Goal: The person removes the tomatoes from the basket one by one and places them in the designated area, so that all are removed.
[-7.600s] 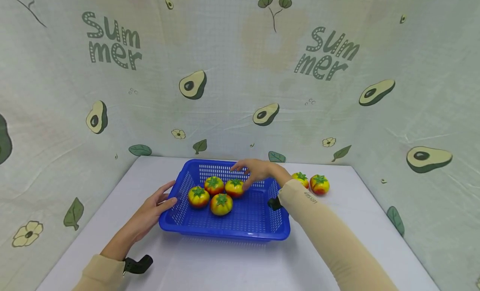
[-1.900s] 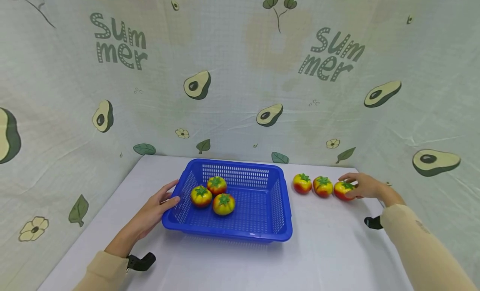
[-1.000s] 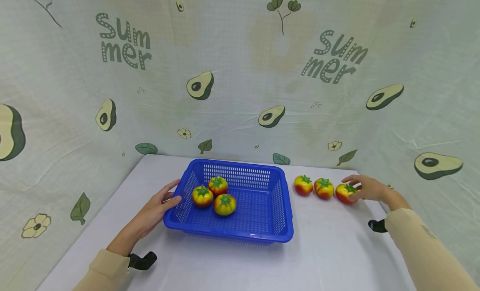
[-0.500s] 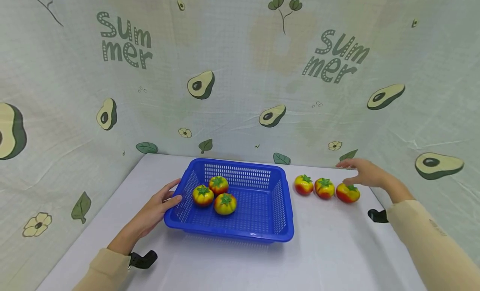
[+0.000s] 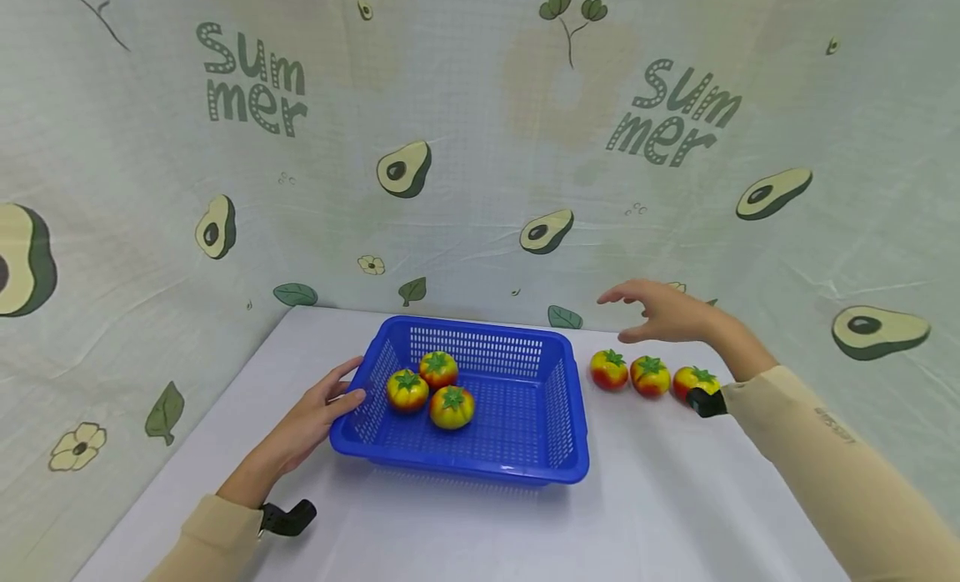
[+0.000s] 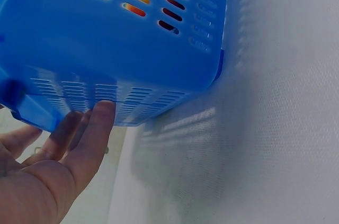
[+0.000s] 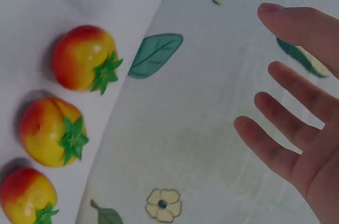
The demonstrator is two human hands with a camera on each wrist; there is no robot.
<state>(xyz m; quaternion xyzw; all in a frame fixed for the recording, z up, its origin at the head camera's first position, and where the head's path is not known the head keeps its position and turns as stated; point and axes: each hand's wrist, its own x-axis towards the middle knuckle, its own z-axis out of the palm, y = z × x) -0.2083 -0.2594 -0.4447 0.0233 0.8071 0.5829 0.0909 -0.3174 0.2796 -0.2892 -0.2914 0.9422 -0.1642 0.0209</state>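
Observation:
A blue perforated plastic basket (image 5: 510, 465) stands on the white table, holding three red-and-yellow tomatoes (image 5: 452, 408) with green leafy tops in its left half. My left hand (image 5: 315, 411) rests against the basket's left side, thumb and fingers touching the wall below the rim, as the left wrist view also shows. Three more tomatoes lie in a row right of the basket: the left one (image 5: 608, 370), the middle one (image 5: 649, 377) and the right one (image 5: 692, 380), partly hidden by the right wrist's black camera. Above them my right hand (image 5: 663, 313) hovers, fingers spread, holding nothing.
The white table (image 5: 420, 532) extends in front of the basket. A pale cloth (image 5: 480, 132) printed with avocados, leaves and lettering rises behind and at both sides. Black wrist cameras (image 5: 288, 518) project from both cuffs.
Earlier, my right hand was over the basket among four tomatoes; one of them now lies at the row's right end. The hand has let go, lifted and moved left. My left hand stayed put.

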